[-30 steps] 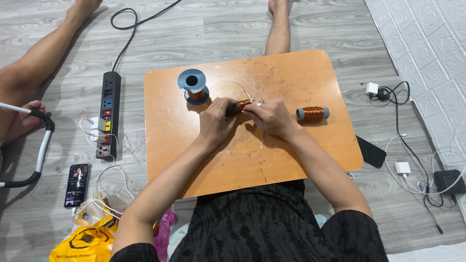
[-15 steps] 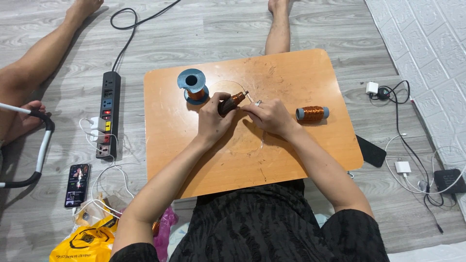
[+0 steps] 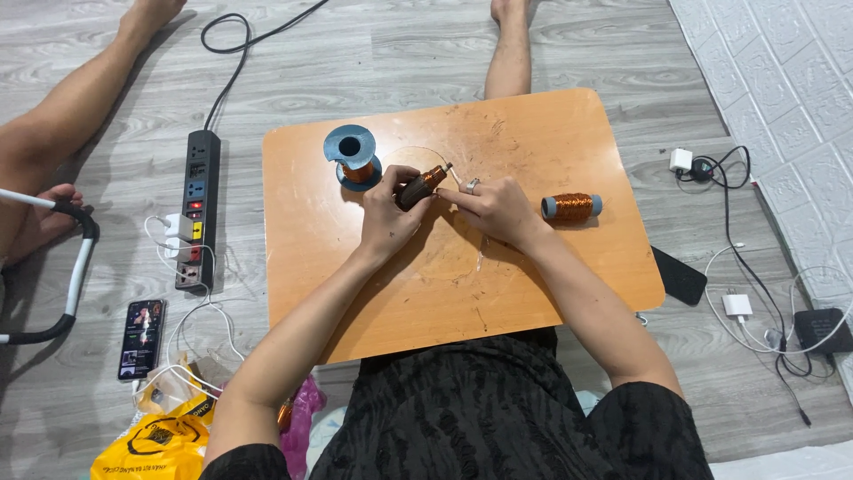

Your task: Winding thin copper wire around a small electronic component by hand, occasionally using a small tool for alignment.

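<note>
So the left hand (image 3: pixel 388 212) is wrapped around a small dark bobbin of copper wire (image 3: pixel 421 184), tilted up off the orange surface (image 3: pixel 373 293), probably so wire can feed onto it cleanly. The right hand (image 3: pixel 496 206) sits just right of it, fingers pinched together as if guiding a thin strand; the strand itself is too fine to see properly. A blue spool (image 3: pixel 353 156) stands upright just beyond, and another copper spool (image 3: pixel 571 207) lies on its side to the right.
</note>
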